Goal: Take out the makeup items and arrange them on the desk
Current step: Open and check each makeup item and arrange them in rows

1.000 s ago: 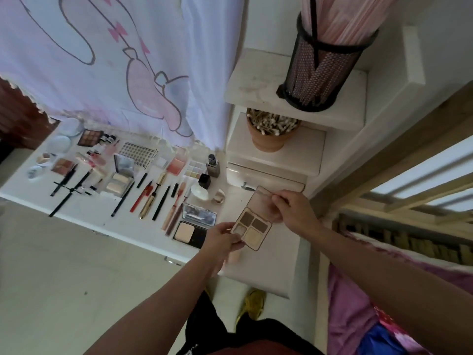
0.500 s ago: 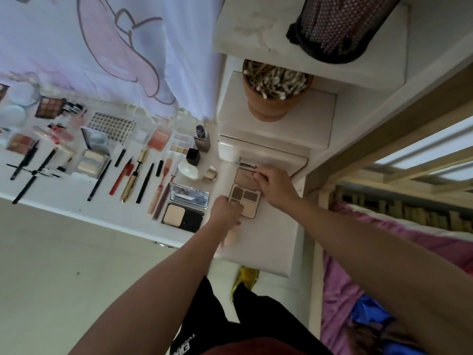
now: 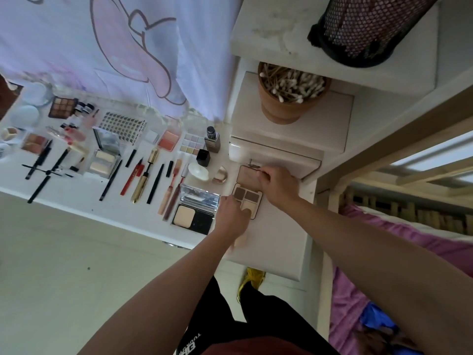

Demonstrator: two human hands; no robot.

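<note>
Palette (image 3: 249, 199) open, just right of compact (image 3: 193, 213). Left hand (image 3: 231, 216) grips base; right hand (image 3: 278, 186) pinches lid. Judged light, stiff; powders fragile, so hold by the edges.

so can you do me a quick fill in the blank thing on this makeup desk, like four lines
1. The left hand and right hand both hold the brown palette, whose lid is ____.
2. The cotton swabs stand in a terracotta ____.
3. The mesh holder is ____ in colour.
4. In the picture, the mirrored compact lies to the palette's ____.

Missing words: open; pot; black; left
</note>
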